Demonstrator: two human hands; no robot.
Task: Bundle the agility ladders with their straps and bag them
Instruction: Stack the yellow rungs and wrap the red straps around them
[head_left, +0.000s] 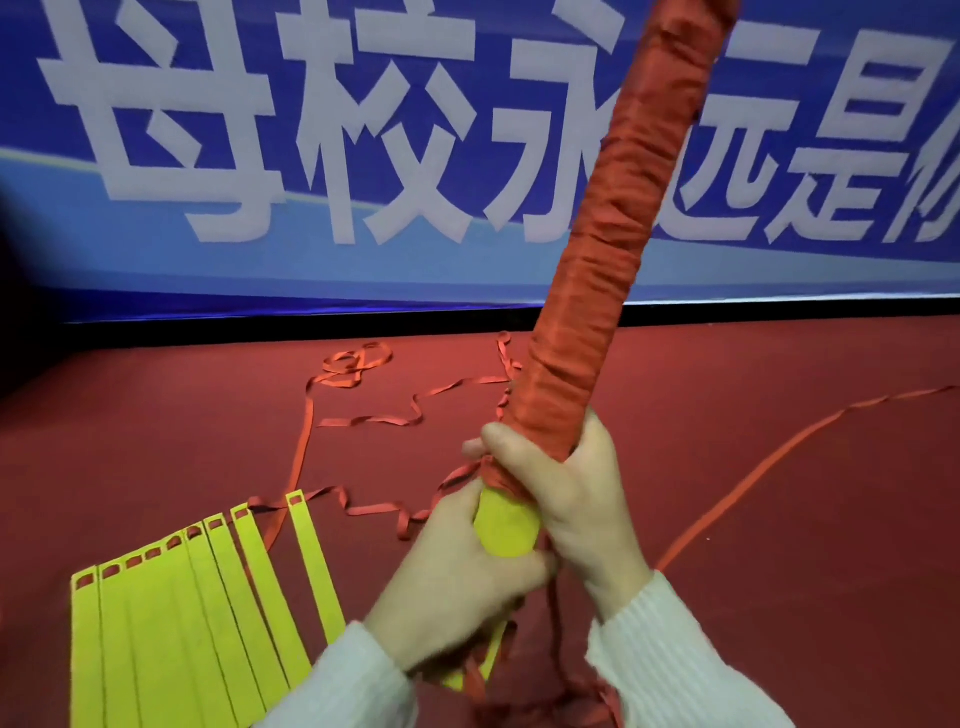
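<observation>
A long bundle of yellow ladder rungs sits inside an orange-red bag (618, 208) that rises diagonally up and to the right. The bundle's yellow end (506, 525) sticks out below the bag's mouth. My right hand (566, 493) grips the lower end of the bag. My left hand (462, 577) is wrapped around the yellow end of the bundle. A second ladder, with several flat yellow rungs (197, 613), lies fanned on the floor at the lower left. Its red straps (374, 415) trail loose across the floor.
The floor is dark red carpet (779, 519). A blue banner with large white characters (363, 130) stands along the far wall. Another red strap (779, 452) runs off to the right. White knit sleeves cover both my wrists.
</observation>
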